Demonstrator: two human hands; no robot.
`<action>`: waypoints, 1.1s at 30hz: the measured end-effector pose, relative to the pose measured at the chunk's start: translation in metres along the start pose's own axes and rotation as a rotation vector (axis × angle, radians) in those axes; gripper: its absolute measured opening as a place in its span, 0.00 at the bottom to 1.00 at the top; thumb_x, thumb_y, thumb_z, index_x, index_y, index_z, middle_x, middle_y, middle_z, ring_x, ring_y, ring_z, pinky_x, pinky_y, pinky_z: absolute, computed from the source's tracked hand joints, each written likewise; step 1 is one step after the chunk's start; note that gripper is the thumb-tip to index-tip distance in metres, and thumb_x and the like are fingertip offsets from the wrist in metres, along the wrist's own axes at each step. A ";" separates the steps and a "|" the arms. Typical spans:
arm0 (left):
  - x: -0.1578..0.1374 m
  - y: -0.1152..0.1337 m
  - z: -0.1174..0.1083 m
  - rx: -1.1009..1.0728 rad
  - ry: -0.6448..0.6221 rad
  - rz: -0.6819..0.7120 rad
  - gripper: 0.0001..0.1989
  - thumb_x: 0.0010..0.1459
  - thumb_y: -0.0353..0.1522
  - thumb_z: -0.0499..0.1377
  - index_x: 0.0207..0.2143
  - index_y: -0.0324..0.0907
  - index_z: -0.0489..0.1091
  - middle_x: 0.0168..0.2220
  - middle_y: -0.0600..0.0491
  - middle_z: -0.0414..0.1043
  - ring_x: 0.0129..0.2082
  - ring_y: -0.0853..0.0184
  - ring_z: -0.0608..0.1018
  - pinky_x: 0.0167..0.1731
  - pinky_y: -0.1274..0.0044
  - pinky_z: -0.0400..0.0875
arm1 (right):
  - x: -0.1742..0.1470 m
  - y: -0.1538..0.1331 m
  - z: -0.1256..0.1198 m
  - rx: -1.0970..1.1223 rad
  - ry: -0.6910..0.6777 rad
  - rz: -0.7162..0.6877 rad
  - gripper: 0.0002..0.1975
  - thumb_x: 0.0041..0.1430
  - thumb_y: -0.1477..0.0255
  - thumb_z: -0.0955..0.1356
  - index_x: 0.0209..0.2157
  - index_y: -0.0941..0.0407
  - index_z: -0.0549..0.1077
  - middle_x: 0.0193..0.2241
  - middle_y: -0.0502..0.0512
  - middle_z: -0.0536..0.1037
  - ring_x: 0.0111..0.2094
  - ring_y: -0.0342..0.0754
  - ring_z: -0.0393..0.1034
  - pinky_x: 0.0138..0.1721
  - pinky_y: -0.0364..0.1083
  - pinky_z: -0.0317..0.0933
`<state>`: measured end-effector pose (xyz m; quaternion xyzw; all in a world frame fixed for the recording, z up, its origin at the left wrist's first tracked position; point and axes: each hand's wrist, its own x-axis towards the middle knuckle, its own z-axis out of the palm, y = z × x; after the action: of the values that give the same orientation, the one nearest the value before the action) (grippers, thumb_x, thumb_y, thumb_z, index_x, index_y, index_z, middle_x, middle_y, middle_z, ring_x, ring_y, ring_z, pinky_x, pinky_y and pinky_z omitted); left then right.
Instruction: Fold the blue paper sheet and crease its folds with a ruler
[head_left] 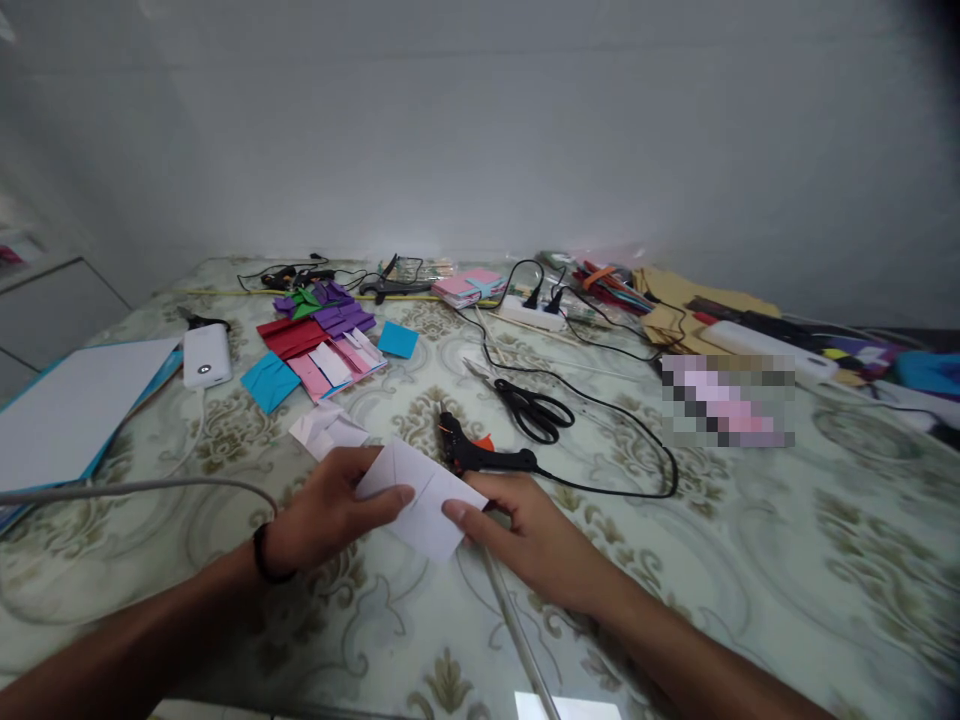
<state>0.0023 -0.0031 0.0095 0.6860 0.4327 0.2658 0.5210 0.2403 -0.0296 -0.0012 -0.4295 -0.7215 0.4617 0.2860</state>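
A white piece of folded paper is held above the table between both hands. My left hand pinches its left side, thumb on top; a black band circles that wrist. From the right, my right hand grips the paper's other side, also thumb on top, with the remaining fingers mostly underneath. Just beyond the paper lies a black glue gun with an orange trigger. Another folded white paper rests behind my left hand. Black-handled scissors lie partly spread beyond the glue gun.
Folded coloured papers and a blue square lie at back left. A white power bank sits near white sheets. A power strip stands at the back, its black cord looping right. A thin rod lies in front.
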 end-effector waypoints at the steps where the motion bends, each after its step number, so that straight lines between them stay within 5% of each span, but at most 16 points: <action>1: 0.000 0.000 -0.001 -0.011 -0.008 -0.010 0.17 0.60 0.43 0.64 0.31 0.37 0.75 0.26 0.54 0.72 0.26 0.70 0.69 0.24 0.81 0.62 | 0.000 -0.001 -0.001 -0.006 0.009 -0.006 0.23 0.70 0.56 0.63 0.25 0.56 0.65 0.23 0.47 0.66 0.26 0.43 0.60 0.27 0.42 0.53; 12: 0.000 -0.003 0.001 -0.059 -0.189 -0.121 0.17 0.57 0.43 0.66 0.35 0.36 0.77 0.26 0.55 0.72 0.24 0.73 0.68 0.23 0.82 0.60 | 0.000 0.000 0.000 -0.040 -0.001 -0.024 0.25 0.71 0.55 0.62 0.22 0.56 0.62 0.20 0.45 0.59 0.23 0.41 0.54 0.24 0.42 0.48; 20: 0.001 0.000 0.001 0.159 -0.207 -0.080 0.13 0.58 0.39 0.64 0.28 0.39 0.69 0.23 0.60 0.64 0.22 0.74 0.64 0.21 0.81 0.55 | -0.002 0.006 0.006 -0.164 0.004 -0.068 0.25 0.71 0.57 0.64 0.22 0.56 0.63 0.18 0.45 0.62 0.21 0.40 0.55 0.24 0.42 0.47; 27: 0.000 0.000 0.002 0.149 -0.094 0.023 0.16 0.61 0.41 0.63 0.27 0.39 0.68 0.23 0.60 0.62 0.23 0.73 0.64 0.22 0.80 0.56 | -0.001 0.006 0.003 -0.188 0.047 -0.152 0.24 0.74 0.62 0.60 0.23 0.56 0.66 0.19 0.47 0.68 0.22 0.41 0.62 0.28 0.42 0.53; 33: 0.001 0.002 0.001 0.134 -0.131 0.032 0.18 0.61 0.42 0.63 0.25 0.40 0.66 0.22 0.61 0.60 0.23 0.74 0.63 0.22 0.80 0.55 | -0.002 0.005 0.001 -0.178 0.048 -0.216 0.24 0.75 0.65 0.60 0.23 0.56 0.66 0.19 0.46 0.68 0.22 0.41 0.63 0.28 0.41 0.54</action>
<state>0.0038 -0.0024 0.0109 0.7420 0.4036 0.1992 0.4969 0.2423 -0.0310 -0.0058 -0.3837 -0.7946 0.3522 0.3120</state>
